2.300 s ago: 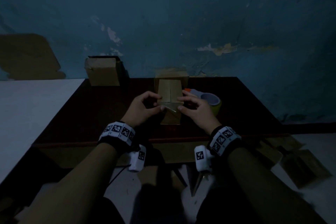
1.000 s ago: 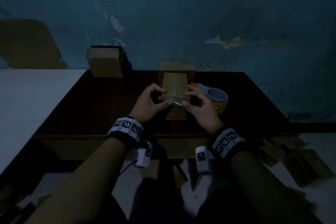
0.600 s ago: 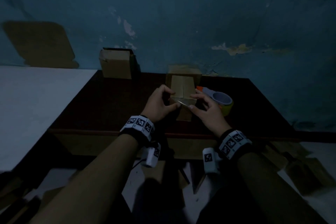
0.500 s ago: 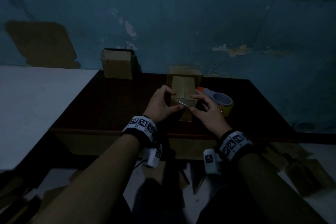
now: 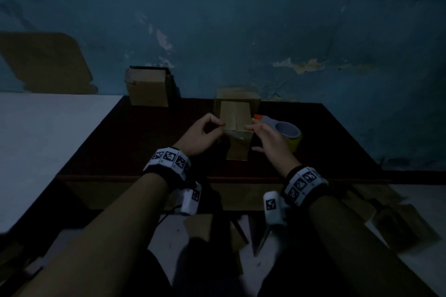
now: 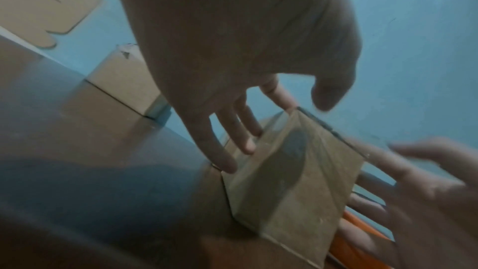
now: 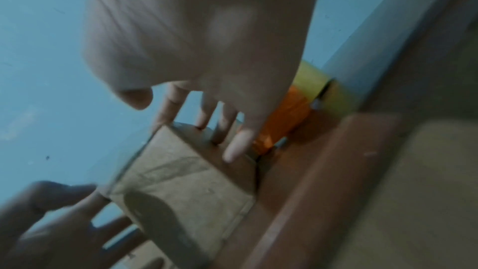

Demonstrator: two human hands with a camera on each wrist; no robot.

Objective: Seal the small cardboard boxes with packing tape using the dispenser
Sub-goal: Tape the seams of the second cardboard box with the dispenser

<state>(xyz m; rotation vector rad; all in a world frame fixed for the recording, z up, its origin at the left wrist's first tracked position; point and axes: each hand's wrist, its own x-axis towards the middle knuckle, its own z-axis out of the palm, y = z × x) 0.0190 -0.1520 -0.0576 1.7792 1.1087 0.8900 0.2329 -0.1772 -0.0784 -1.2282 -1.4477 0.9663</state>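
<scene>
A small cardboard box [image 5: 235, 128] stands mid-table on the dark table [image 5: 135, 152], flaps closed, with a clear tape strip [image 5: 239, 138] lying over its top front edge and down the front. My left hand [image 5: 218, 125] has straight fingers [image 6: 232, 146] pressed on the box's [image 6: 297, 181] left side, thumb off it. My right hand [image 5: 251, 128] lays its fingers [image 7: 232, 146] on the box's [image 7: 181, 181] right side, thumb also free. The orange dispenser [image 5: 287, 131] with its yellow roll [image 7: 318, 87] lies just right of the box.
A second box [image 5: 237, 96] stands right behind the one I touch. A third box [image 5: 147, 87] sits at the table's back left against the blue wall. A white surface [image 5: 48, 132] adjoins the table's left. Cardboard pieces [image 5: 398, 222] lie on the floor at right.
Both hands let go of the tape strip they were pinching at the box's top front edge and slid out to the box's sides. The strip now lies flat on the front.
</scene>
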